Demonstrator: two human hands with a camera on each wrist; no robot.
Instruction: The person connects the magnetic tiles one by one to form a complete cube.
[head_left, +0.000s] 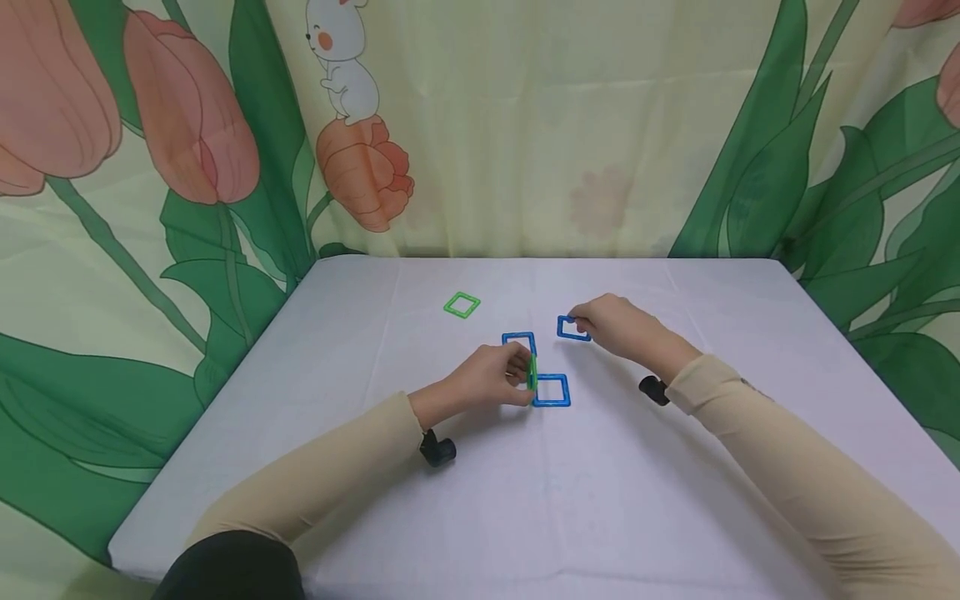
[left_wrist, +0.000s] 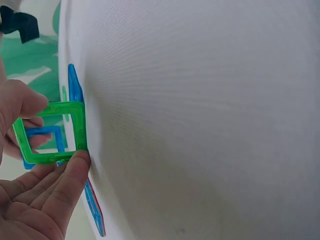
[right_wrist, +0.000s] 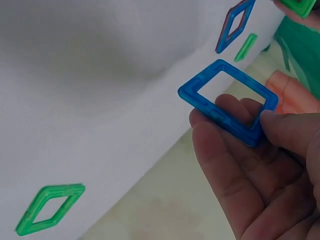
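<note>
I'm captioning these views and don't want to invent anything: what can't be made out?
Head view: the near left part of the far blue tile, behind the left hand.
Head view: the upper right corner of the held blue tile, covered by the right hand.
Left wrist view: one corner of the upright green tile, hidden by a fingertip.
Right wrist view: part of the green frame at top right, cut off by the picture's edge.

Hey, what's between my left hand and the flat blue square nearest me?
In the head view, an upright green square stands there, gripped by your left hand, along the blue square's left edge.
</note>
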